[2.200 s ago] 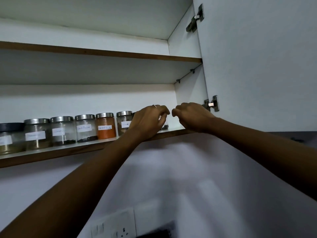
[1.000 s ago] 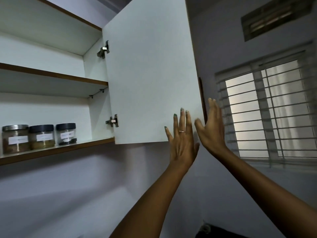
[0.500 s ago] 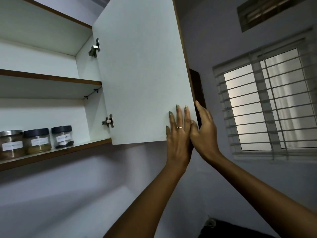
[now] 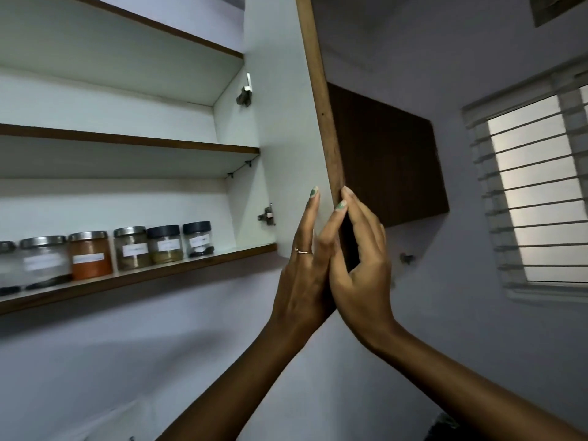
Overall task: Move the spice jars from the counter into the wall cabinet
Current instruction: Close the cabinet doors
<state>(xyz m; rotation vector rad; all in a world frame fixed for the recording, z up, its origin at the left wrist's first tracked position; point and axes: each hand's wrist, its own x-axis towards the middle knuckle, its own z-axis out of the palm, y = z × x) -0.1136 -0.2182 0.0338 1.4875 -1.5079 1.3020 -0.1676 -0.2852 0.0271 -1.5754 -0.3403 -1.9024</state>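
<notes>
- The spice jars (image 4: 127, 253) stood in a row along the front edge of the lowest shelf (image 4: 136, 276) of the wall cabinet (image 4: 105, 90), the last dark-lidded one near the shelf's right end, just short of the lower hinge (image 4: 266, 215).
- No jar was in either hand, and the counter was out of view, so I could not tell whether any were left down there.
- The cabinet door (image 4: 283, 148) stood open, nearly edge-on to the camera, its brown free edge running upright with a slight lean.
- Both hands met at the lower part of that edge: the left hand (image 4: 305, 275) lay flat and open against the white inner face, fingers straight up.
- The right hand (image 4: 362, 268) was also unclenched, its fingers pressed on the brown edge and outer side, grasping nothing.
- The jars lay to the left of the hands and a little below their fingertips, well apart from them; the left hand was the nearer.
- Judged from this, the door had to swing left across the shelf front to shut, and the right hand sat better placed to push it.
- The jars were set back enough that the door looked likely to clear them.
</notes>
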